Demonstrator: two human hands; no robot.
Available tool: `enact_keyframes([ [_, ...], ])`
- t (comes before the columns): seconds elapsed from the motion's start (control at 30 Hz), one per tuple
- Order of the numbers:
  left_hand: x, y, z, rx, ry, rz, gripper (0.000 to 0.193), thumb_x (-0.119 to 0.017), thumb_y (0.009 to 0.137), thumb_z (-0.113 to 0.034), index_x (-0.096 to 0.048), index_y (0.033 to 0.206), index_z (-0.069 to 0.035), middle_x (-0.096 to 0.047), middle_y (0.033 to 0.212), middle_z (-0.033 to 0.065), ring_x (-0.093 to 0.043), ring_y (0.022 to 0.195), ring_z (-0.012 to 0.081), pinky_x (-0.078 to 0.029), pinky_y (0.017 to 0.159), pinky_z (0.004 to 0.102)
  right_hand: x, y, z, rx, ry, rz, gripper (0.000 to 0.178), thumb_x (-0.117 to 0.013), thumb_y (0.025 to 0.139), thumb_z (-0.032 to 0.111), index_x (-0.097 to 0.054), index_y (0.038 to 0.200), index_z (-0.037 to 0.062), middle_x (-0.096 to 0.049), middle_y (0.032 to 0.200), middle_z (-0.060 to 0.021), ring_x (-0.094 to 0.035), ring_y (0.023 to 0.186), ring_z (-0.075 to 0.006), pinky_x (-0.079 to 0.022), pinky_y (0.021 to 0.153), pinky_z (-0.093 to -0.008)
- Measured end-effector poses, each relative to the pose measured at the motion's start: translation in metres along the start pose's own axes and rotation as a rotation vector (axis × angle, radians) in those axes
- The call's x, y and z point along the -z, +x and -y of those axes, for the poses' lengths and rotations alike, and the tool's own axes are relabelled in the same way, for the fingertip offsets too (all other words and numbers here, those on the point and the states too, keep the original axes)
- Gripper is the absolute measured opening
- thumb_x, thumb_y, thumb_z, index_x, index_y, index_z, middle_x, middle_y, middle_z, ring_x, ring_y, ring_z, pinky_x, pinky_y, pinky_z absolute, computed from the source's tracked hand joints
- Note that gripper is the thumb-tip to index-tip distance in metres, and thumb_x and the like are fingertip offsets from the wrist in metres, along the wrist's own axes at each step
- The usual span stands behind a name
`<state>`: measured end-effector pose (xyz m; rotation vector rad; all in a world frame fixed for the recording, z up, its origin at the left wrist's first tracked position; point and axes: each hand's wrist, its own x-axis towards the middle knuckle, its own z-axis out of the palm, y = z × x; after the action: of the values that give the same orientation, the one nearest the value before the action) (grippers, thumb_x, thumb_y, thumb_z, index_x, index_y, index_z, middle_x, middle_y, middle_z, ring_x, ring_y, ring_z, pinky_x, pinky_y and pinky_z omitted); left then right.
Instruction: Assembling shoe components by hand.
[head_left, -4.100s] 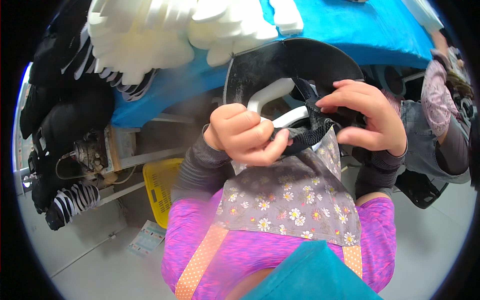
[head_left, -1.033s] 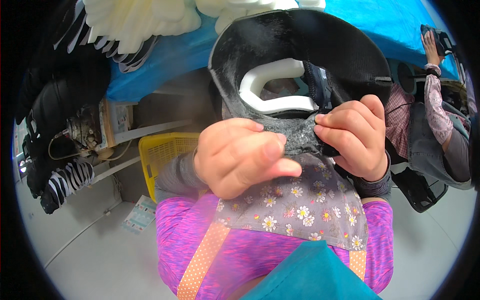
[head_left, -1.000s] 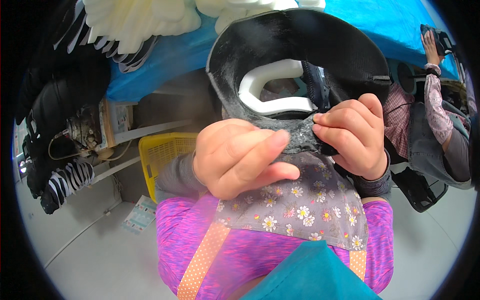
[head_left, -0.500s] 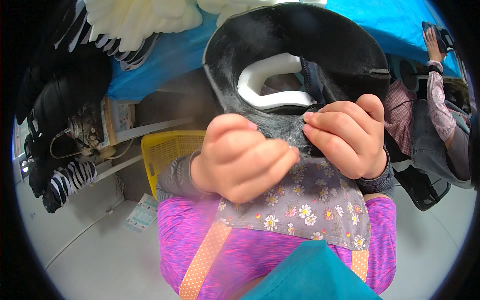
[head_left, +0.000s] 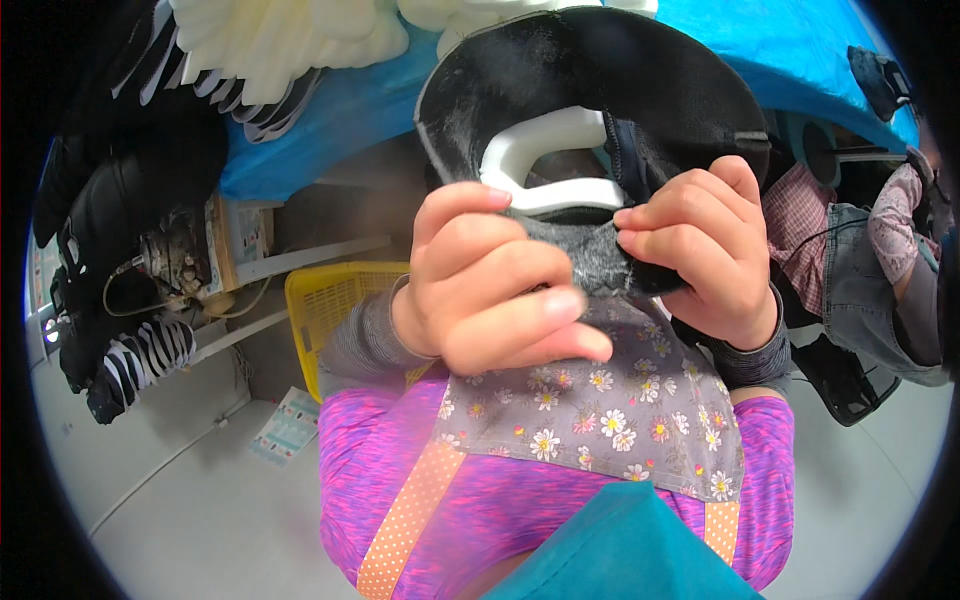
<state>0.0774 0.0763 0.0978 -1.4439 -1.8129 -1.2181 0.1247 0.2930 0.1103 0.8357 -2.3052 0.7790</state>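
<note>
Shows a smooth, pale grey floor [head_left: 850,490] in both lower corners, marked at left by a thin white line [head_left: 155,472], cable or pipe unclear. Includes a pale grey upright surface [head_left: 75,420] at far left. Has a broad tabletop covered in glossy bright blue sheeting [head_left: 760,50] across the top, edges bowed. Reveals, under its left part, a slim white frame bar [head_left: 315,258], an upright tan wooden board [head_left: 222,240] and deep shadow. Brightens to a whitish strip [head_left: 42,265] at the left rim; glows evenly over the floor.
</note>
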Motion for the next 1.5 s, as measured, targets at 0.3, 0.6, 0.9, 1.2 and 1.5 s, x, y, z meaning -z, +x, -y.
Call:
enact_keyframes([
  [0.3,0.010,0.005,0.006,-0.119,0.118,0.271,0.028,-0.079,0.061,-0.005,-0.076,0.088,-0.010,-0.056,0.082,-0.0033,-0.048,0.076,0.0153,-0.051,0.078,0.0344,-0.003,0.001,-0.001,0.006,-0.022,0.018,0.016,-0.068,0.064,0.013,-0.060,0.077,0.0096,-0.062,0.079,0.0026,-0.058,0.069,-0.0144,-0.033,0.063,-0.0302],
  [0.6,-0.033,-0.012,0.038,-0.747,0.491,-0.428,0.011,-0.067,0.073,-0.028,-0.074,0.081,-0.031,-0.050,0.077,-0.0132,-0.043,0.075,0.0056,-0.038,0.077,0.0310,-0.009,0.003,-0.006,-0.173,0.320,0.021,0.024,-0.067,0.060,-0.005,-0.058,0.076,0.0097,-0.064,0.077,0.0025,-0.062,0.073,-0.0169,-0.035,0.065,-0.0303],
  [0.9,0.005,0.015,0.035,-0.252,0.208,0.044,0.043,-0.070,0.078,-0.058,-0.070,0.097,-0.020,-0.064,0.091,-0.0030,-0.053,0.097,0.0195,-0.043,0.092,0.0422,0.002,-0.002,-0.017,-0.121,0.204,0.000,0.026,-0.070,0.059,-0.003,-0.062,0.080,0.0097,-0.065,0.080,0.0013,-0.061,0.072,-0.0185,-0.036,0.067,-0.0315],
  [1.2,0.008,0.047,0.095,-0.207,0.233,0.314,0.023,-0.076,0.070,-0.007,-0.069,0.091,-0.006,-0.064,0.078,0.0046,-0.061,0.070,0.0234,-0.047,0.063,0.0328,-0.008,-0.025,-0.049,-0.227,-0.064,-0.772,0.025,-0.068,0.082,-0.010,-0.056,0.101,0.0011,-0.064,0.103,-0.0139,-0.062,0.093,-0.0220,-0.047,0.082,-0.0327],
  [1.5,-0.034,0.060,0.039,-0.693,0.426,-0.271,0.027,-0.069,0.066,-0.025,-0.066,0.092,-0.021,-0.054,0.075,-0.0085,-0.049,0.068,0.0107,-0.036,0.062,0.0287,-0.014,-0.060,-0.052,-0.598,0.341,-0.171,0.024,-0.061,0.091,0.004,-0.062,0.114,-0.0011,-0.065,0.107,-0.0104,-0.062,0.093,-0.0179,-0.047,0.087,-0.0288],
])
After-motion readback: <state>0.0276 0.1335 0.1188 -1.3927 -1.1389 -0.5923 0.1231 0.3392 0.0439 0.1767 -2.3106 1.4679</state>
